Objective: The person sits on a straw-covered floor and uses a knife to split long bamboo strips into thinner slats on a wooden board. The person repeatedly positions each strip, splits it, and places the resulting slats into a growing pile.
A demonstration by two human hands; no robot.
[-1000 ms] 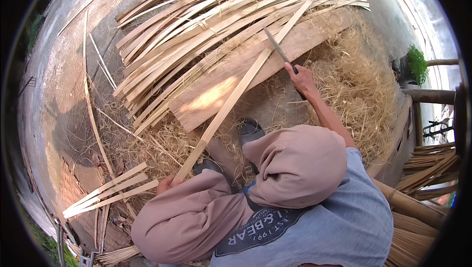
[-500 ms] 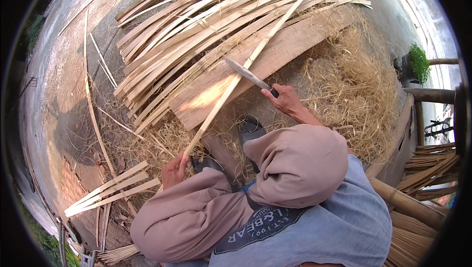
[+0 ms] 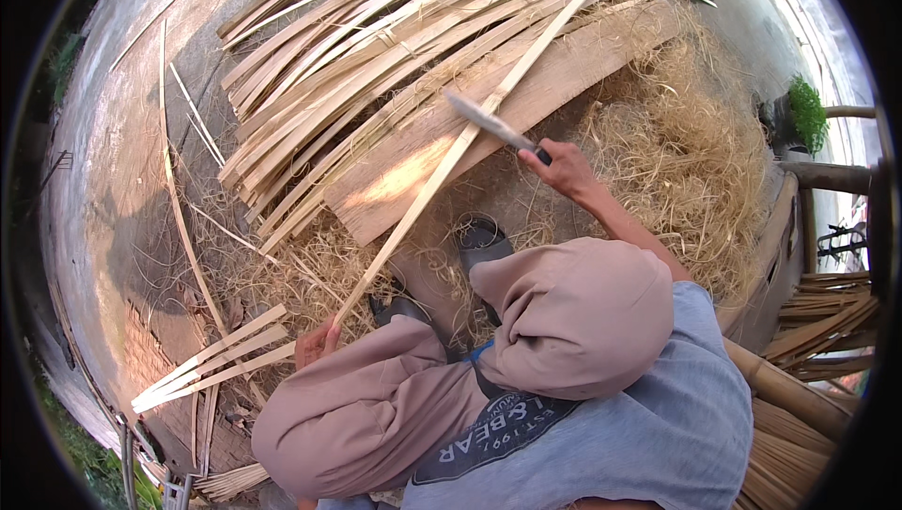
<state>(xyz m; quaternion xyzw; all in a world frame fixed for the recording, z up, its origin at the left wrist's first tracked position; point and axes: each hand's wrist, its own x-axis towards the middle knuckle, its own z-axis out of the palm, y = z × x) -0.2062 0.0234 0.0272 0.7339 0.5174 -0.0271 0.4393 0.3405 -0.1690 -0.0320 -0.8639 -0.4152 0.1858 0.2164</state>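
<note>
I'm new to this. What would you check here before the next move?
1. Left hand gripping the near end of the long strip: ok.
2. Right hand around the handle of the knife: ok.
3. Left hand away from the blade: ok, it is well down the strip.
4. Blade pressed against the strip: cannot tell; it crosses it.
5. Strip resting on the wooden board: cannot tell; it passes over it.
6. Ground tidy: not ok, arguably; loose shavings lie about.
</note>
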